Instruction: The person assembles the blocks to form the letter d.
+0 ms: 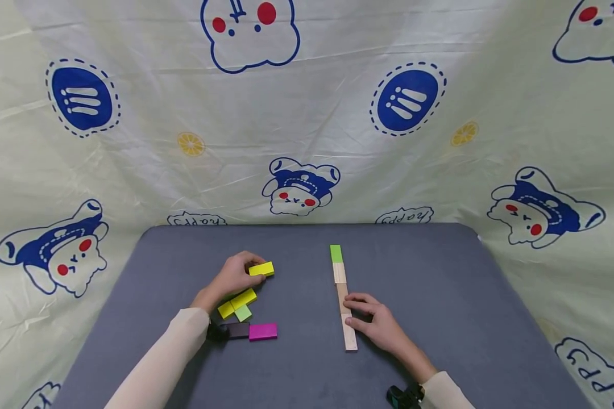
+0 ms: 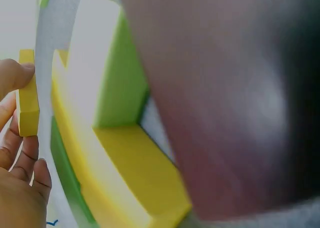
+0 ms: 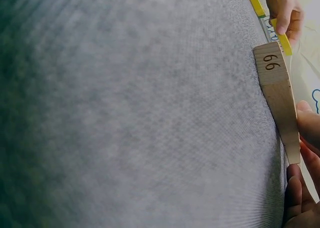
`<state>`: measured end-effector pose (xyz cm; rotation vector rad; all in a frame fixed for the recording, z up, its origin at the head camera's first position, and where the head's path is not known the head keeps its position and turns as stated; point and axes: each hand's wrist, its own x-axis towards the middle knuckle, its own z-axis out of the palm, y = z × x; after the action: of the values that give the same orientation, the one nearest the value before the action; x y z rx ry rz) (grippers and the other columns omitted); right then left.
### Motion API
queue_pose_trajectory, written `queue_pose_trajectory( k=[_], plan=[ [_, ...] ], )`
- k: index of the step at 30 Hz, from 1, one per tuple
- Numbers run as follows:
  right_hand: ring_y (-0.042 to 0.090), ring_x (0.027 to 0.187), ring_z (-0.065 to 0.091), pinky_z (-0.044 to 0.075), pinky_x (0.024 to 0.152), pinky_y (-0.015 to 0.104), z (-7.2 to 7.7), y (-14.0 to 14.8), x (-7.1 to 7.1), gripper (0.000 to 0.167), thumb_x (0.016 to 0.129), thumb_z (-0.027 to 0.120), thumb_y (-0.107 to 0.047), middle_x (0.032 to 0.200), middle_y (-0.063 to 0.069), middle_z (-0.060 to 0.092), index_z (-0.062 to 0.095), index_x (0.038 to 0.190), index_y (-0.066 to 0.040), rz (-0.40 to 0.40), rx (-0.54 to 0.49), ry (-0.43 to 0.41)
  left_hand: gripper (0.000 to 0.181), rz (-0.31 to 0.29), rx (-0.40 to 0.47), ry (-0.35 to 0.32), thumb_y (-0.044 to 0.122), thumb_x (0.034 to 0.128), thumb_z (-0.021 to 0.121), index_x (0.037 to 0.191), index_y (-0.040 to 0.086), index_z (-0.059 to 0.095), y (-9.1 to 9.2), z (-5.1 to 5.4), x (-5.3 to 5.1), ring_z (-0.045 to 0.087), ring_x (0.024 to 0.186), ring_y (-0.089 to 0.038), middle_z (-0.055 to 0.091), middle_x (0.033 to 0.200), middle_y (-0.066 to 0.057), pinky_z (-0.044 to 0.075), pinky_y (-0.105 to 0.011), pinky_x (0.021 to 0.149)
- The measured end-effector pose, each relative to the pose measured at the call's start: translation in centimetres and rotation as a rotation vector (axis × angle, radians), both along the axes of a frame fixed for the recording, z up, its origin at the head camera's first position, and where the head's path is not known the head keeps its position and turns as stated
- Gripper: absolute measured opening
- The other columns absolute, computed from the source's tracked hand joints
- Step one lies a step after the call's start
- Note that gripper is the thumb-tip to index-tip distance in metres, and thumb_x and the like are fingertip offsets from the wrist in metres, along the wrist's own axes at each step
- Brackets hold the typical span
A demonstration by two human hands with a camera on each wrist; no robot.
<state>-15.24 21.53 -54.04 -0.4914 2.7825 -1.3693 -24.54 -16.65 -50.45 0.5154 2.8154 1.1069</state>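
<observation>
- Head view: one yellow block (image 1: pixel 261 269) is pinched between the thumb and fingers of the left hand (image 1: pixel 235 274), lifted or resting, I cannot tell which.
- Nearer the person than that grip: two more yellow blocks (image 1: pixel 243 298) end to end, one light green block (image 1: pixel 243 313) against them, then one dark block (image 1: pixel 239 330) touching one magenta block (image 1: pixel 263 332).
- At the right hand (image 1: pixel 378 324), one straight row: three plain wooden blocks (image 1: pixel 350 338), with one green end block (image 1: pixel 336 254) at the end beyond the fingertips.
- Bare grey tabletop (image 1: pixel 302 289) separates the left grip from the row, and more lies to the right of the right hand.
- The tabletop's far edge (image 1: pixel 307 226) runs beyond both hands, nearest to the green end block.
- The right hand's thumb and fingertips stand apart, touching the row's right side; they clamp nothing.
</observation>
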Motion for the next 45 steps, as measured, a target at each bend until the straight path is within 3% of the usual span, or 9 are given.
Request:
queue_pose_trajectory(
  k=[10, 15, 24, 31, 38, 45],
  plan=[
    [0.026, 0.122, 0.06, 0.048, 0.09, 0.029, 0.0, -0.1, -0.2, 0.035, 0.089, 0.081, -0.022, 0.132, 0.003, 0.067, 0.076, 0.123, -0.012, 0.006, -0.018, -0.023, 0.034, -0.004, 0.014, 0.003, 0.023, 0.0885, 0.081, 0.12, 0.011, 0.074, 1.6, 0.5, -0.2, 0.057, 0.095, -0.021, 0.067, 0.118, -0.007, 0.051, -0.035, 0.083],
    [0.028, 0.122, 0.061, 0.048, 0.089, 0.03, 0.2, 0.0, 0.0, 0.034, 0.09, 0.08, -0.021, 0.131, 0.005, 0.067, 0.076, 0.122, -0.011, 0.013, -0.025, -0.018, 0.035, 0.001, 0.038, -0.023, 0.024, 0.0877, 0.082, 0.119, 0.012, 0.075, 3.0, 0.6, 0.1, 0.057, 0.093, -0.02, 0.068, 0.116, -0.006, 0.05, -0.032, 0.081],
    [0.028, 0.122, 0.061, 0.048, 0.089, 0.03, 0.2, -0.1, -0.1, 0.034, 0.09, 0.08, -0.023, 0.132, 0.003, 0.067, 0.076, 0.122, -0.012, 0.016, -0.018, -0.031, 0.033, 0.024, 0.068, -0.005, 0.023, 0.0852, 0.085, 0.116, 0.013, 0.076, 5.9, 0.4, 0.2, 0.055, 0.088, -0.016, 0.068, 0.11, -0.003, 0.047, -0.029, 0.076],
    [0.027, 0.121, 0.061, 0.048, 0.089, 0.03, 0.2, 0.0, 0.0, 0.034, 0.089, 0.081, -0.02, 0.131, 0.002, 0.067, 0.076, 0.121, -0.011, 0.005, -0.008, -0.027, 0.033, -0.014, 0.095, 0.004, 0.02, 0.0851, 0.084, 0.116, 0.012, 0.076, 8.0, 0.3, 0.5, 0.057, 0.091, -0.019, 0.068, 0.112, -0.006, 0.048, -0.031, 0.078],
    [0.024, 0.122, 0.061, 0.049, 0.09, 0.03, 0.5, 0.0, 0.0, 0.034, 0.089, 0.081, -0.019, 0.132, 0.001, 0.067, 0.076, 0.122, -0.011, -0.01, 0.018, -0.042, 0.033, -0.06, 0.058, 0.017, 0.019, 0.086, 0.083, 0.116, 0.01, 0.076, 9.6, -0.4, 0.5, 0.058, 0.098, -0.019, 0.068, 0.115, -0.007, 0.051, -0.036, 0.087],
    [0.023, 0.122, 0.06, 0.049, 0.09, 0.03, 0.5, 0.0, -0.2, 0.034, 0.089, 0.081, -0.021, 0.131, 0.0, 0.067, 0.077, 0.122, -0.013, -0.014, 0.023, -0.06, 0.035, -0.063, 0.044, -0.017, 0.022, 0.0868, 0.083, 0.118, 0.009, 0.075, 10.9, -0.7, 0.7, 0.061, 0.105, -0.022, 0.069, 0.119, -0.008, 0.051, -0.041, 0.095]
  ],
)
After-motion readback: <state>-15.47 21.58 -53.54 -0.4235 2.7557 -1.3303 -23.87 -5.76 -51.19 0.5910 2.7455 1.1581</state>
